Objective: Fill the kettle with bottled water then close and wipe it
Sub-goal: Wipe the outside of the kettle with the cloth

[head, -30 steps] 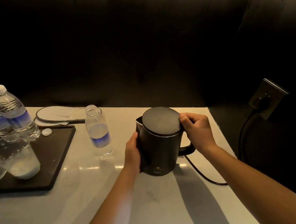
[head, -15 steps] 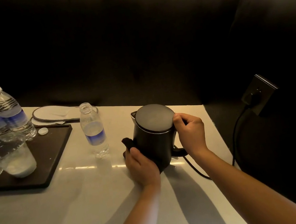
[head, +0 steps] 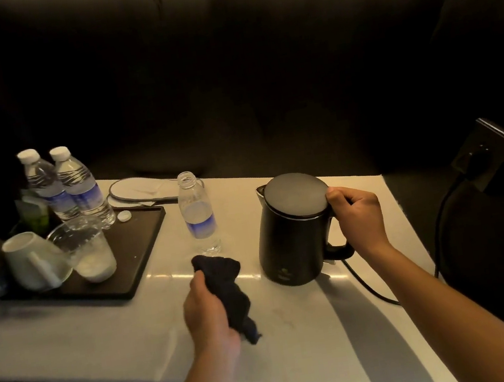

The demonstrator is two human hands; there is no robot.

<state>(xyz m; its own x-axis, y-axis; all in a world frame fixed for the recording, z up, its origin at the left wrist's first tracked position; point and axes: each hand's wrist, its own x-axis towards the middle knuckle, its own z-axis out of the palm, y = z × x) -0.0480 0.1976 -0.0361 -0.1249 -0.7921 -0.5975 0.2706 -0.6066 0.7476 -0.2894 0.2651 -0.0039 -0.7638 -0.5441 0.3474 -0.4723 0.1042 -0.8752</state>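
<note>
From the head view I see the black kettle (head: 295, 236) standing upright on the white desk (head: 117, 328), on the right side, with its round lid (head: 294, 195) closed flat on top. My right hand (head: 357, 216) is closed around the top of the kettle handle, with the thumb touching the edge of the lid. A black cable (head: 369, 287) runs from under the kettle over the desk toward a wall socket (head: 485, 152) at the right.

My left hand (head: 209, 316) is closed on a dark cloth (head: 225, 284), bunched up, and it is held over the desk to the left of the kettle, apart from it. I cannot tell if the cloth touches the desk surface.

Just behind the cloth stands 1 open water bottle (head: 198, 213) without cap, with only a little water visible at the bottom. Its white cap (head: 124, 215) lies on the dark tray (head: 141, 249) at the left. At the far edge of the tray stand 2 closed bottles (head: 75, 187); whether on it or just behind it, I cannot tell. On the tray are also a clear plastic cup (head: 91, 250) and 2 mugs (head: 30, 261), both tilted. Behind the tray lies a flat white item with a dark edge (head: 139, 189); I cannot tell what it is.
</note>
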